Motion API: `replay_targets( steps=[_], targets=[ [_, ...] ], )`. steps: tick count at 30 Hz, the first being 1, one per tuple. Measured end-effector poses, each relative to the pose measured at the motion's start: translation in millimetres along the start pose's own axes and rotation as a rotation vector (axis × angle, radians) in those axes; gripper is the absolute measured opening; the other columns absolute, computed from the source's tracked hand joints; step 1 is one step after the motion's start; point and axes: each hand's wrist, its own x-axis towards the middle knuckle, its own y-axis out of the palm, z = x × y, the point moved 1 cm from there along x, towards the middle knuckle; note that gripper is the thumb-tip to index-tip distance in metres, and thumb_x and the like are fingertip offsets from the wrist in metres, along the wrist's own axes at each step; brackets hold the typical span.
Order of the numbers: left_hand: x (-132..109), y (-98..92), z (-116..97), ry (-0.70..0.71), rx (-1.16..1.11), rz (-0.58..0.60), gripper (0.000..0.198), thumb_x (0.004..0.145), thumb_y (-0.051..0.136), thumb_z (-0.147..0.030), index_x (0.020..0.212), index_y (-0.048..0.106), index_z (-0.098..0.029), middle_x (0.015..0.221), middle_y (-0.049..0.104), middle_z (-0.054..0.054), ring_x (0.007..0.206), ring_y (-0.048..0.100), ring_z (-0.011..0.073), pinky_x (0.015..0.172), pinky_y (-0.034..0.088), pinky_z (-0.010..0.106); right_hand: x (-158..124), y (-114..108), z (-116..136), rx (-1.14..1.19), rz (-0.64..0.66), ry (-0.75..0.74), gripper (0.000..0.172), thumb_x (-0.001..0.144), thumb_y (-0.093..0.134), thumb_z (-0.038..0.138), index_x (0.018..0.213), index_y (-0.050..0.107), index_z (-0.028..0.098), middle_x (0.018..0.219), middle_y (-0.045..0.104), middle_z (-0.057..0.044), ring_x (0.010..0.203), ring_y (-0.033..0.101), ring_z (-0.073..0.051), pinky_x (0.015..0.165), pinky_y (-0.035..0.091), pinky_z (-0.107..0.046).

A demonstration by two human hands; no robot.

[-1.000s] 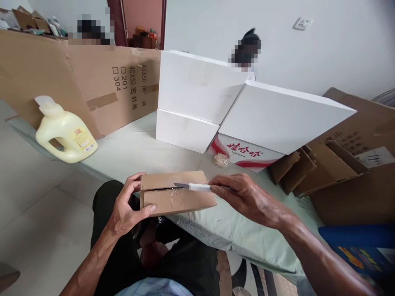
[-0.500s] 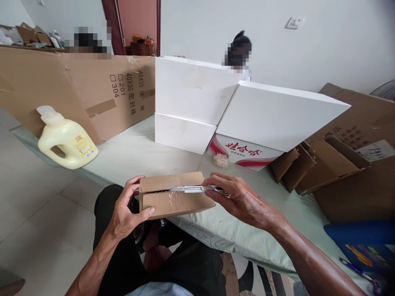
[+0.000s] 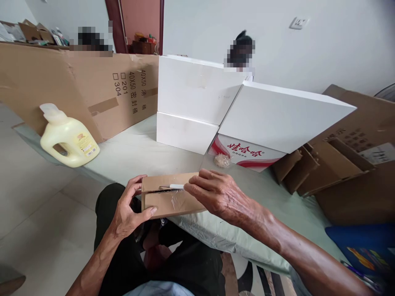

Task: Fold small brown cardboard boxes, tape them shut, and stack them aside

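A small brown cardboard box [image 3: 166, 205] rests at the near edge of the table, its top seam split open at the left end and clear tape over the middle. My left hand [image 3: 129, 207] grips the box's left end, thumb on the near top flap and fingers on the far side. In my right hand [image 3: 219, 193] is a white utility knife [image 3: 177, 186], its blade pointing left and lying over the seam. The fingers cover most of the knife's handle and the right end of the box.
A pale yellow jug [image 3: 69, 137] stands at left before a large carton [image 3: 114, 94]. White boxes [image 3: 197, 88] and a red-and-white box [image 3: 247, 152] stand behind, near a crumpled tape ball [image 3: 222, 160]. Folded cardboard [image 3: 333, 164] leans at right. Two people's heads show beyond.
My right hand has moved left along the box with the utility knife, and the blade now lies nearer the box's left end. My left hand keeps its grip.
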Motion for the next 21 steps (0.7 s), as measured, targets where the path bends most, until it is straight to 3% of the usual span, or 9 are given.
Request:
replay_targets(
  steps=[5,15,21],
  targets=[
    [0,0.2,1,-0.012,-0.009,-0.004,0.048,0.080,0.087,-0.038,0.124,0.072,-0.024,0.163,0.057,0.013,0.145,0.061,0.0372,0.105,0.061,0.042,-4,-1,4,-0.012,-0.028,-0.041,0.028,0.120,0.041,0.013,0.122,0.069,0.010,0.098,0.069,-0.008,0.086,0.048,-0.022,0.074,0.037,-0.036],
    [1,-1.7,3,-0.047,0.007,0.002,0.052,0.081,0.088,-0.042,0.126,0.070,-0.024,0.166,0.054,0.013,0.143,0.062,0.0384,0.108,0.060,0.045,9,2,4,-0.114,0.197,0.086,0.025,0.112,0.048,0.002,0.101,0.064,0.017,0.091,0.061,-0.002,0.067,0.045,-0.016,0.060,0.020,-0.037],
    [0,-2.3,6,-0.038,0.021,0.004,0.051,0.083,0.086,-0.044,0.128,0.069,-0.025,0.169,0.053,0.013,0.148,0.060,0.0386,0.110,0.059,0.045,17,-5,14,-0.154,0.199,0.060,0.021,0.111,0.051,0.003,0.102,0.066,0.015,0.093,0.067,-0.006,0.071,0.052,-0.016,0.062,0.024,-0.036]
  ],
)
